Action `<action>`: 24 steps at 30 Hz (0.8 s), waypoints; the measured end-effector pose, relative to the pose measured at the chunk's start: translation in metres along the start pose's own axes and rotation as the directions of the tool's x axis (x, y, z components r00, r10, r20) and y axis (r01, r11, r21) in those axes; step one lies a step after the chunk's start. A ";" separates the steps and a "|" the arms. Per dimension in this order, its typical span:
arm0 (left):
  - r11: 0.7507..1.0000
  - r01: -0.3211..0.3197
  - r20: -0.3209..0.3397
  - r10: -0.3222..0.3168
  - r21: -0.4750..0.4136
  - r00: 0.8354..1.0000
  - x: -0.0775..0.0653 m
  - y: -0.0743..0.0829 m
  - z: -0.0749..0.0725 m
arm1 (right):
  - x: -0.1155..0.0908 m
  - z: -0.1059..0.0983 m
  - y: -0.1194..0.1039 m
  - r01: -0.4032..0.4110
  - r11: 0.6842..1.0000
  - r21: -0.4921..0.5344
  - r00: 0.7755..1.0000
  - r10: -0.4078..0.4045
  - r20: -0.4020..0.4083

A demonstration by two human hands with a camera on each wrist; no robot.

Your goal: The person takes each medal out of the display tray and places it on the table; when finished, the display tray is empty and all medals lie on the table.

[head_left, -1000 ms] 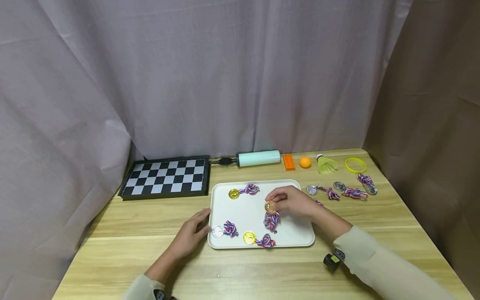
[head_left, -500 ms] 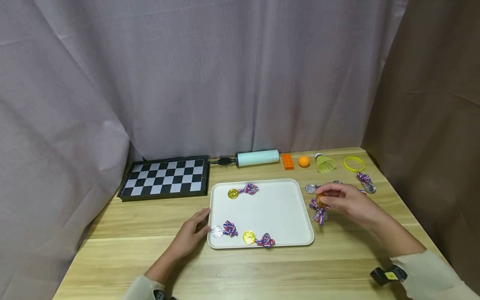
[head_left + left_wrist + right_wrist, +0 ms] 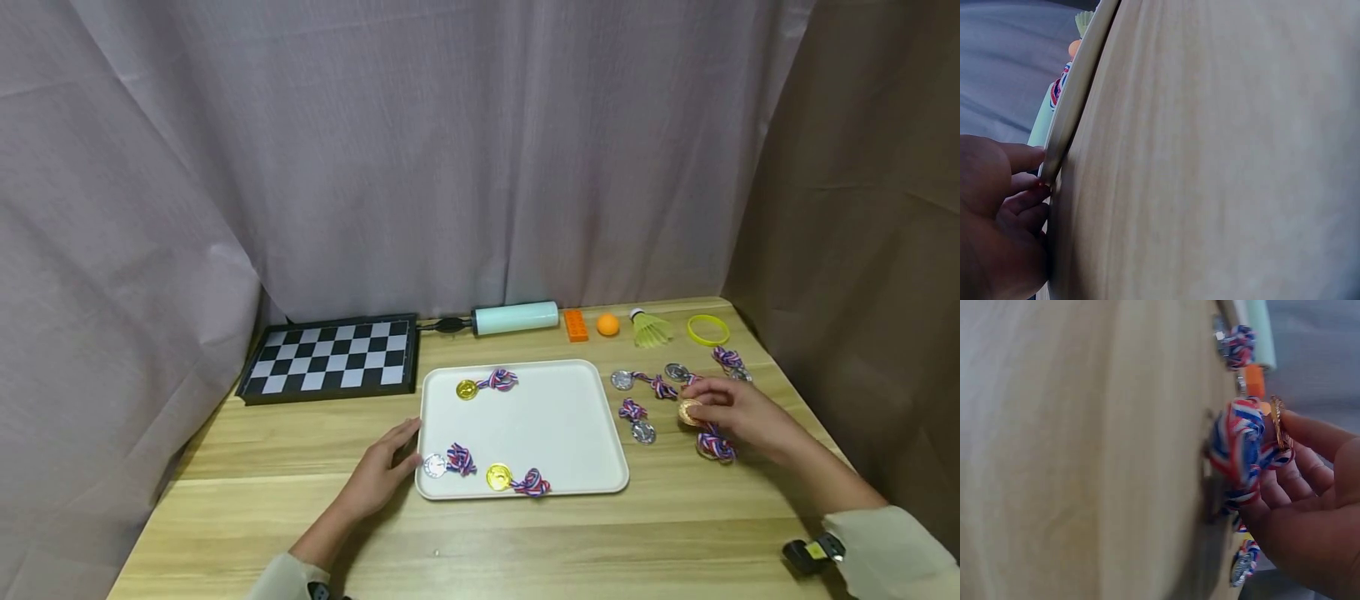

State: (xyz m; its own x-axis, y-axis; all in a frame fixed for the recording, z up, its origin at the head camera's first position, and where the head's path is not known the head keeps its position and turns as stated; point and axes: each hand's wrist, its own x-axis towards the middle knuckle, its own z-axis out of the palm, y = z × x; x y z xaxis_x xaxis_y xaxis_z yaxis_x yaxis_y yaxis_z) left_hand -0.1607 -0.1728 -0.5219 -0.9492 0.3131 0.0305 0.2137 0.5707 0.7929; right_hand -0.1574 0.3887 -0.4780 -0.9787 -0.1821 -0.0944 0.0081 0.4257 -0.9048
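Observation:
My right hand (image 3: 738, 414) pinches a copper-gold medal (image 3: 687, 412) between thumb and fingers, over the table right of the white tray (image 3: 555, 425). Its knotted red, white and blue ribbon (image 3: 1241, 444) hangs below the fingers. Two gold medals lie on the tray, one at the back left (image 3: 467, 389) and another by the front edge (image 3: 498, 477). A silver medal (image 3: 435, 465) lies in the tray's front left corner. Relaxed fingers of my left hand (image 3: 378, 471) touch the tray's left rim. Several silver medals, among them this one (image 3: 643, 432), lie around the right hand.
Along the back stand a black-and-white checkerboard (image 3: 330, 357), a pale green hand pump (image 3: 517, 318), an orange brick (image 3: 576, 326), an orange ball (image 3: 607, 324), a yellow shuttlecock (image 3: 651, 327) and a yellow ring (image 3: 708, 330). Grey curtain (image 3: 390, 167) hangs behind and beside the table.
My right hand has carried the copper-gold medal from over the tray rightward, past the nearest silver medals, to the table's right side. The left hand has stayed at the tray's rim.

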 end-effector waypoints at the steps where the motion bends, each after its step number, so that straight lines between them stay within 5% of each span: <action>1: 1.000 0.002 0.001 -0.002 0.000 1.000 0.000 0.001 0.000 | 0.002 0.002 0.004 0.005 0.999 -0.036 1.000 -0.006 -0.015; 14: 1.000 0.005 0.010 -0.005 0.003 1.000 -0.001 0.003 -0.001 | 0.005 0.016 0.010 0.012 0.926 -0.379 0.991 -0.062 -0.122; 24: 1.000 0.017 0.015 -0.017 0.006 1.000 0.000 0.003 -0.001 | 0.000 0.014 0.003 0.026 0.895 -0.446 0.984 -0.101 -0.145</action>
State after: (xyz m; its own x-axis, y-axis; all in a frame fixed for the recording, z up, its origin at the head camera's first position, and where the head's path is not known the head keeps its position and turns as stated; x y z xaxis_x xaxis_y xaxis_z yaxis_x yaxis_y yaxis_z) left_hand -0.1602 -0.1720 -0.5188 -0.9493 0.3143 0.0081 0.1990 0.5808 0.7894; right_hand -0.1549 0.3772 -0.4867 -0.9939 -0.0932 0.0585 -0.1092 0.7713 -0.6271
